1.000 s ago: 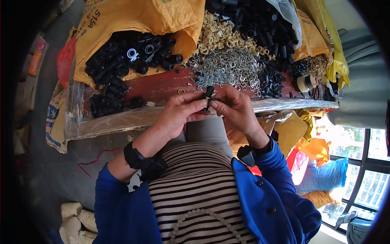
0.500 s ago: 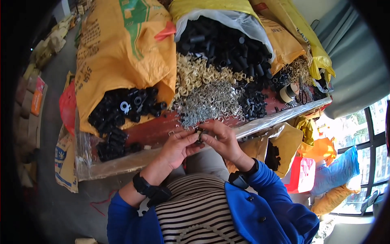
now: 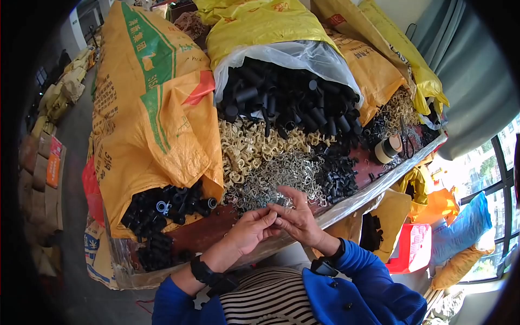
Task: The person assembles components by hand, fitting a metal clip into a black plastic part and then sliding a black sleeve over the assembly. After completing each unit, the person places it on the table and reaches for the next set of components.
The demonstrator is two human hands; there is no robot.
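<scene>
Both hands meet at the table's near edge. My left hand is closed, with thumb and fingertips pressed together. Against its fingertips lie those of my right hand, whose thumb is bent inward and index finger raised. Something small and dark shows at the right fingertips; its kind is too small to tell, and the fingers cover most of it. Just beyond the hands spreads a heap of small silvery metal clips. Cream-coloured plastic clips lie behind them, and small black parts to their right.
An orange woven sack spills black plastic fittings at left. Black tubes fill a yellow sack behind. A tape roll and dark-handled scissors lie at right. Clear film covers the table edge.
The view has tipped up, so the table and sacks sit lower in it. My hands stay together; the black part seen between them earlier is now mostly hidden, and my right index finger is raised.
</scene>
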